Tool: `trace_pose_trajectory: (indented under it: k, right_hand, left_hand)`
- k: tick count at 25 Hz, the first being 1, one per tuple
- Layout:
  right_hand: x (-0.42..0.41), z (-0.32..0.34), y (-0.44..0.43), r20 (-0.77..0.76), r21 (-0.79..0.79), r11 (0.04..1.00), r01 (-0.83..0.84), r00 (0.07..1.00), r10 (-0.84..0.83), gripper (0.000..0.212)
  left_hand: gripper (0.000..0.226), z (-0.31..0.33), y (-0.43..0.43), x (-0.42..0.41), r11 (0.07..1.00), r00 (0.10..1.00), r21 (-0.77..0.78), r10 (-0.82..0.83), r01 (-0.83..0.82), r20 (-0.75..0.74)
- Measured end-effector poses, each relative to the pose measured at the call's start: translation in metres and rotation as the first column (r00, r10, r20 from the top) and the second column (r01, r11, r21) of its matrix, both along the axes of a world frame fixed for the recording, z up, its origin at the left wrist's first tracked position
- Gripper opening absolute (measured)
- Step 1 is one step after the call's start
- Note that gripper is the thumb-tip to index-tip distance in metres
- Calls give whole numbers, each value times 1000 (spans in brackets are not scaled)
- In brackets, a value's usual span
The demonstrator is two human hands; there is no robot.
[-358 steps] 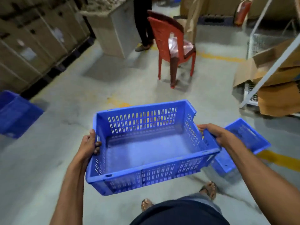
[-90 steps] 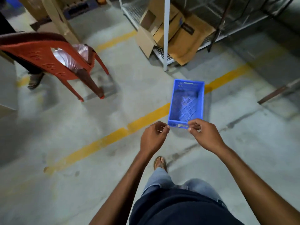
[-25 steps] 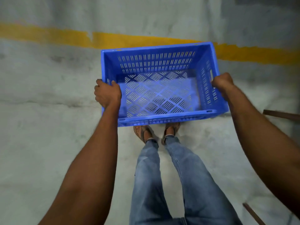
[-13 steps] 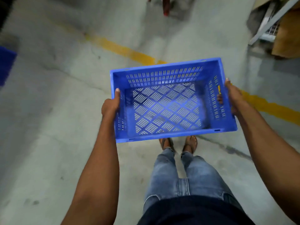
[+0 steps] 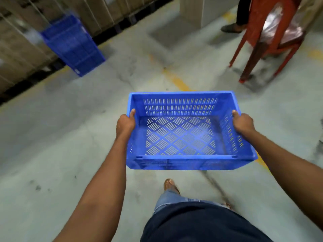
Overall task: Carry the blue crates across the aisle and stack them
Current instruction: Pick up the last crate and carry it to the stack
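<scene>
While head view shows empty blue crate (image 5: 178, 137) held mid-frame above floor (image 5: 52, 137), left hand (image 5: 125, 124) grips left rim and right hand (image 5: 243, 124) grips right rim. Blurred crate stack (image 5: 73, 44) stands upper left, well apart. Judgement: carry underway; crossing and stacking left.

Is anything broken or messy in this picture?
Not much. The yellow line on the floor is worn away in patches ahead of the crate. The crate itself looks whole and empty, gripped at each side by the left hand and right hand. Nothing is spilled.
</scene>
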State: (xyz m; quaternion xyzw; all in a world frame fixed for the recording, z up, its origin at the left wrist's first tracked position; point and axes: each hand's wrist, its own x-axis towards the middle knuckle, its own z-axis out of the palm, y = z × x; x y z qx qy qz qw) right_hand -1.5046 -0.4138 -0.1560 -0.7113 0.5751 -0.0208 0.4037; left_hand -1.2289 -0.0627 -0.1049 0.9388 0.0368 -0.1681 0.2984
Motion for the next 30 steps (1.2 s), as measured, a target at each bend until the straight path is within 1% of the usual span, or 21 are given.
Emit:
trace_pose_trajectory:
  k: [1, 2, 6, 10, 14, 19, 23, 26, 30]
  right_hand:
    - [24, 2, 15, -11, -57, 998, -39, 999, 39, 59]
    - [48, 7, 27, -9, -95, 993, -66, 998, 66, 53]
    - [142, 27, 60, -28, -187, 971, -146, 989, 144, 42]
    - [231, 35, 68, -84, -202, 946, -255, 966, 243, 41]
    - [325, 26, 54, -104, -202, 929, -309, 950, 293, 40]
    - [476, 19, 17, -85, -215, 901, -377, 926, 367, 38]
    - [611, 35, -13, -65, -224, 859, -459, 887, 457, 38]
    - [709, 46, -23, -87, -241, 813, -530, 846, 526, 39]
    - [842, 43, -17, -123, -231, 773, -591, 806, 579, 40]
  left_hand:
    - [68, 1, 15, 16, 997, 998, 79, -10, 5, 58]
    - [63, 3, 28, 31, 992, 995, 126, -7, -6, 104]
    - [50, 21, 70, 92, 973, 986, 223, 14, -52, 169]
    - [44, 27, 90, 160, 965, 985, 249, 34, -76, 169]
    - [38, 30, 86, 235, 955, 982, 280, 44, -96, 184]
    - [34, 27, 62, 356, 941, 971, 294, 104, -166, 215]
    - [35, 39, 44, 452, 920, 956, 297, 193, -254, 221]
    - [34, 50, 43, 520, 896, 933, 289, 274, -336, 234]
    - [35, 45, 57, 631, 877, 931, 326, 296, -353, 213]
